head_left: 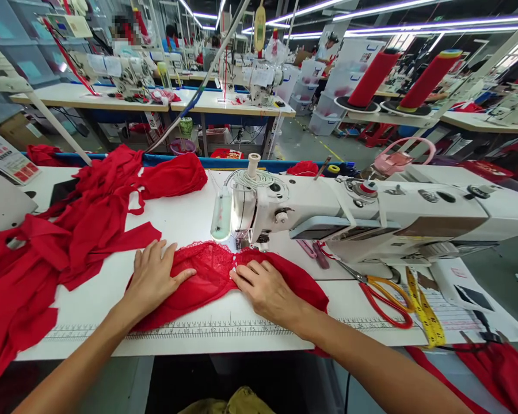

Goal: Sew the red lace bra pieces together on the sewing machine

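A red lace bra (201,267) lies on the white sewing table, its middle part close to the presser foot of the sewing machine (328,201). My left hand (155,273) rests flat on the left cup, fingers stretched and thumb spread out over the sheer fabric. Just below the presser foot, my right hand (263,287) has its fingers bent and close together on the middle of the bra, where a small white strip shows. The right cup reaches out beneath this hand and wrist. Its thumb is mostly hidden.
Red fabric pieces (86,224) are heaped at the left. Orange-and-red-handled scissors (386,293) and a yellow tape measure (425,313) lie at the right. A printed ruler (190,330) runs along the front edge. Red thread cones (373,77) stand behind; people work farther back.
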The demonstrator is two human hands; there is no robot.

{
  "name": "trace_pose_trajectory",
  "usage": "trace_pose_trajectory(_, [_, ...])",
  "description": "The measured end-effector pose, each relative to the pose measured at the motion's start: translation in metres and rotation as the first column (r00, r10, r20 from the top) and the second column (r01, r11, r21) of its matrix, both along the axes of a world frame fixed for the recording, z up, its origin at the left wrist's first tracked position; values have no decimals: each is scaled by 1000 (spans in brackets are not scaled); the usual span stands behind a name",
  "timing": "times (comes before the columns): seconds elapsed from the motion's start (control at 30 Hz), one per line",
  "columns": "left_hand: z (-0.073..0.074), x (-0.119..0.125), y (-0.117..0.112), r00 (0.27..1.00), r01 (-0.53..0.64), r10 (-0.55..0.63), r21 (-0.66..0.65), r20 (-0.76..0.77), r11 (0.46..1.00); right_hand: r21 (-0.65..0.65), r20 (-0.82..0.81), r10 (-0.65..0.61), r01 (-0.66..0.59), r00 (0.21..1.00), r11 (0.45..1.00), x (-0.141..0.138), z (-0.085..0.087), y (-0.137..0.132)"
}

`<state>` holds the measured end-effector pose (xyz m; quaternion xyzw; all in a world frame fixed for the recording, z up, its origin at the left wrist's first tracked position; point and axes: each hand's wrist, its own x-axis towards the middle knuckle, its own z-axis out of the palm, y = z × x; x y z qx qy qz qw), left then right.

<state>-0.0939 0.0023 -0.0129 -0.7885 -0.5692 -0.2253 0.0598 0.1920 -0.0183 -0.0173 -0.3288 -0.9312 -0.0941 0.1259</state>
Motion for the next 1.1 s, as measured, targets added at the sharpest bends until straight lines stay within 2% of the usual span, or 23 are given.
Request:
trace_pose_trajectory(0.1, [9,1,2,999,47,-46,-113,8,992,1,6,-15,15,1000,1000,-1,1,-1])
trace_pose_trajectory(0.2, [33,21,-7,996,73,-55,-263,73,962,5,0,-28,28,1000,1000,-1,1,-3])
trace_pose_trajectory(0.27, [51,40,-19,977,166,-97,-387,191,907,2,-8,-35,35,999,999,-1,1,-4])
trace_pose_trajectory(0.33, [67,58,-32,921,345,-190,-485,340,804,-28,-17,-49,49,999,998,0,-1,-5])
trace_pose_trajectory(0.37, [72,65,-39,867,466,-251,-526,430,712,-52,-17,-57,56,998,997,1,-2,-5])
trace_pose_trajectory(0.43, [78,74,-47,655,754,-310,-577,689,313,-98,-2,-66,66,998,993,2,-4,-5])
trace_pose_trajectory(0.47, [77,75,-49,564,824,-259,-553,784,120,-113,10,-67,68,998,991,3,-5,-4])
trace_pose_trajectory(0.5, [75,75,-48,515,851,-175,-525,839,-10,-121,24,-66,69,997,990,3,-5,-4])
trace_pose_trajectory(0.53, [70,73,-46,522,851,-88,-525,849,-23,-124,36,-63,67,997,990,3,-5,-5])
trace_pose_trajectory(0.57, [63,71,-42,564,824,-16,-561,826,77,-123,42,-59,64,997,990,3,-4,-5])
trace_pose_trajectory(0.6, [55,69,-38,624,751,28,-609,781,253,-121,42,-58,62,997,991,2,-3,-5])
trace_pose_trajectory(0.63, [45,66,-34,690,619,46,-623,722,479,-115,35,-59,63,998,991,2,-2,-6])
trace_pose_trajectory(0.67, [36,65,-31,759,457,32,-567,650,685,-107,24,-63,65,998,992,1,-2,-6])
trace_pose_trajectory(0.7, [26,64,-29,819,346,-9,-480,574,806,-98,8,-67,68,998,993,1,-1,-7])
trace_pose_trajectory(0.73, [17,64,-28,856,300,-54,-409,514,862,-91,-6,-71,71,997,993,1,-1,-7])
trace_pose_trajectory(0.77, [9,65,-29,873,302,-102,-364,477,881,-86,-19,-75,73,997,994,0,-1,-7])
trace_pose_trajectory(0.87, [-7,69,-33,882,356,-216,-290,420,888,-94,-31,-76,72,997,993,0,-3,-8])
trace_pose_trajectory(1.0, [-10,70,-35,897,370,-284,-222,338,902,-122,-35,-82,77,996,990,1,-5,-7])
trace_pose_trajectory(1.1, [-9,70,-35,917,368,-333,-141,218,919,-184,-70,-79,65,994,981,4,0,-4])
